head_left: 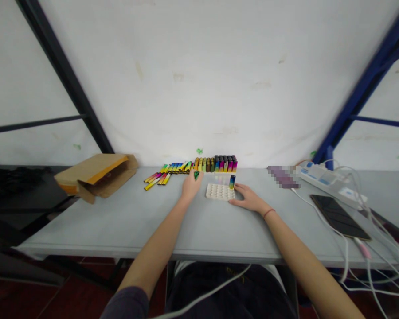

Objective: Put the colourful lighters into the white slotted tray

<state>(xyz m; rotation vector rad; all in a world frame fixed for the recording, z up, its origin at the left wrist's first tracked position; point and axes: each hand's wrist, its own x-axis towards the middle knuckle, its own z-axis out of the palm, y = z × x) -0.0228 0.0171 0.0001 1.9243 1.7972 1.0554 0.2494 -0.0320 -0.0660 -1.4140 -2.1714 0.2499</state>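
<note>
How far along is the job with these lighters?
Done: a block of lighters stands upright at the back. In hand: the left hand holds a green lighter, and the right hand rests beside the white tray, with one lighter upright at its corner. Left: the loose lighters lying flat on the table.

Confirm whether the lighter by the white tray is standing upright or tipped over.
Upright: the blue lighter stands on end at the far right corner of the white tray, just beyond the right hand.
</note>
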